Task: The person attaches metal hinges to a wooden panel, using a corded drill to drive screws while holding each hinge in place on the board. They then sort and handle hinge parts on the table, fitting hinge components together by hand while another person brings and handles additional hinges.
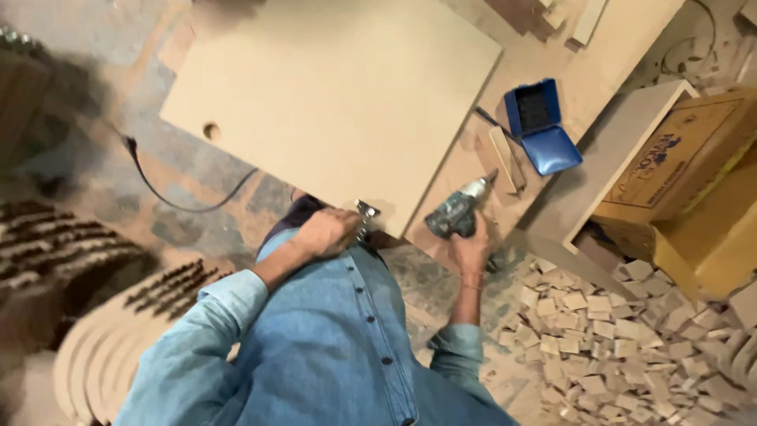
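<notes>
While gripped upright, the dark green drill point(457, 211) points at the pale board point(331, 95).

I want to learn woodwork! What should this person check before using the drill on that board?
1. Drill held firmly in right hand: ok.
2. Left hand on the metal fitting at the board edge: ok.
3. Left fingers away from the drill tip: ok, apart.
4. Black cable away from the drill: ok.
5. Bit tight: cannot tell.
6. Blue bit case open within reach: ok.
</notes>
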